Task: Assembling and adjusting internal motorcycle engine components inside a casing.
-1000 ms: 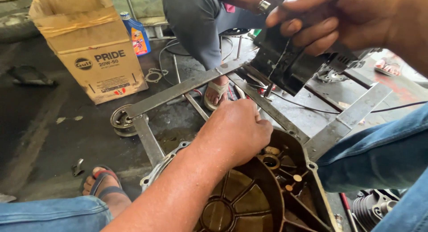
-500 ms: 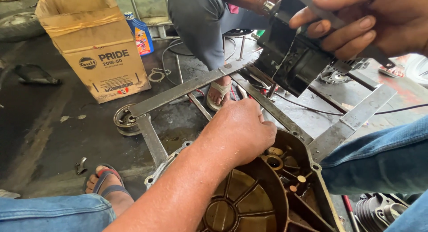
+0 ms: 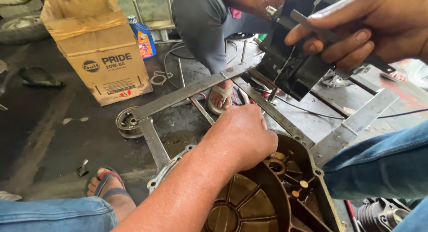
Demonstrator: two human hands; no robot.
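My left hand (image 3: pixel 243 135) reaches into a dark, greasy engine casing (image 3: pixel 267 196) at the bottom centre. Its fingers curl down near brass-coloured bushings (image 3: pixel 277 166); what they touch is hidden. At the top right, my right hand (image 3: pixel 374 24) grips a black boxy part (image 3: pixel 292 65) together with a flat grey metal bar (image 3: pixel 332 36), held up above a metal frame. A thin wire hangs from the black part.
A grey flat-bar frame (image 3: pixel 187 93) lies on the oily floor around the casing. A cardboard box (image 3: pixel 96 49) and a blue oil bottle (image 3: pixel 143 36) stand at the back left. Another person (image 3: pixel 209 27) squats opposite, hand on the black part. A pulley wheel (image 3: pixel 128 123) lies left.
My right hand has lifted the black part slightly up and to the right. The view has shifted a little; my left hand stays in the casing.
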